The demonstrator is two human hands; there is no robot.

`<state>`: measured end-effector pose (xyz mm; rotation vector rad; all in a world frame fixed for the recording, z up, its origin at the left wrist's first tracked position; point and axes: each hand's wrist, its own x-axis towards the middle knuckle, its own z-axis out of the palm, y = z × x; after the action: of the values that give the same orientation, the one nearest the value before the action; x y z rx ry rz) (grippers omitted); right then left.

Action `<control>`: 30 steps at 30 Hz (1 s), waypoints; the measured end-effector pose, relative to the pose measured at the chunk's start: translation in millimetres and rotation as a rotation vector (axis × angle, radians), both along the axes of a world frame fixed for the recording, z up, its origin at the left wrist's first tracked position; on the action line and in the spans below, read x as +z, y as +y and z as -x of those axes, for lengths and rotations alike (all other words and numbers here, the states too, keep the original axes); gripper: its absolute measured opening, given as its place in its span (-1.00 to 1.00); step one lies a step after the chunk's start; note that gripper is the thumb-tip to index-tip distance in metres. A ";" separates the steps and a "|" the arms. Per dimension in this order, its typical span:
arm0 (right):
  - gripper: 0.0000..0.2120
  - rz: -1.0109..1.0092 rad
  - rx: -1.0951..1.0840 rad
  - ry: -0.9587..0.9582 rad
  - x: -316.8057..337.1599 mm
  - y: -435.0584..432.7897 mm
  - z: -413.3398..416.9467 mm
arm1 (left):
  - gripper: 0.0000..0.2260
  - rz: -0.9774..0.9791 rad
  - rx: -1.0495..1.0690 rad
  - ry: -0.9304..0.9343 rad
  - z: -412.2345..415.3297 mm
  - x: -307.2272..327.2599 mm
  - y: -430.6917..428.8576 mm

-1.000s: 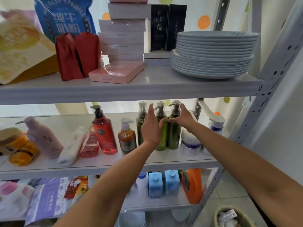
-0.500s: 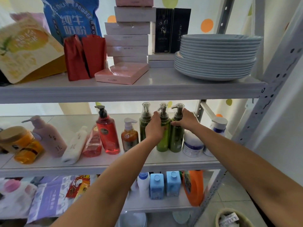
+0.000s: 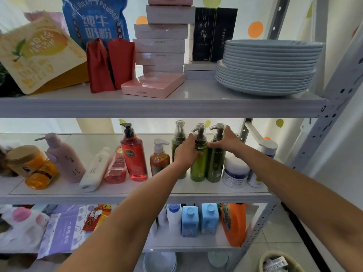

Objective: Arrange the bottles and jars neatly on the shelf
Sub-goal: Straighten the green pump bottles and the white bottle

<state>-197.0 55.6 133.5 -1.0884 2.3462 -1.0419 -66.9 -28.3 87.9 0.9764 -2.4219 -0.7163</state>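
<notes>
Left hand [image 3: 186, 153] grips middle green bottle [image 3: 198, 169]; right hand [image 3: 226, 140] grips rightmost green bottle [image 3: 215, 167].

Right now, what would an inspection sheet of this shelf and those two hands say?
Surface: middle shelf, white, crowded.
Job's things: left green bottle, middle green bottle, right green bottle upright in a row; red bottle, amber bottle upright beside them.
Clutter: white bottle, pink bottle tilted; orange jars far left.
Grips: left grip holds middle green bottle; right grip holds right green bottle near its pump.
Cables: nothing seen.
Surroundings: plates above; blue bottles below; basket on floor.
</notes>
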 end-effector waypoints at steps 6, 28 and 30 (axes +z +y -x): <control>-0.04 0.093 0.007 0.037 12.8 2.4 2.8 | -0.52 0.087 0.019 0.062 -7.3 -1.0 6.2; -0.68 -0.330 0.596 0.789 50.3 -81.8 -63.7 | -0.44 0.099 0.251 -0.087 -45.7 -20.1 -18.9; -0.71 -0.302 0.583 0.799 48.3 -80.0 -61.6 | -0.47 0.109 0.218 -0.070 -45.6 -18.4 -19.8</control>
<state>-135.4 -24.5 181.9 -2.1438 2.3111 -0.0138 -21.3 -48.1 69.5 1.2146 -2.3378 -0.4768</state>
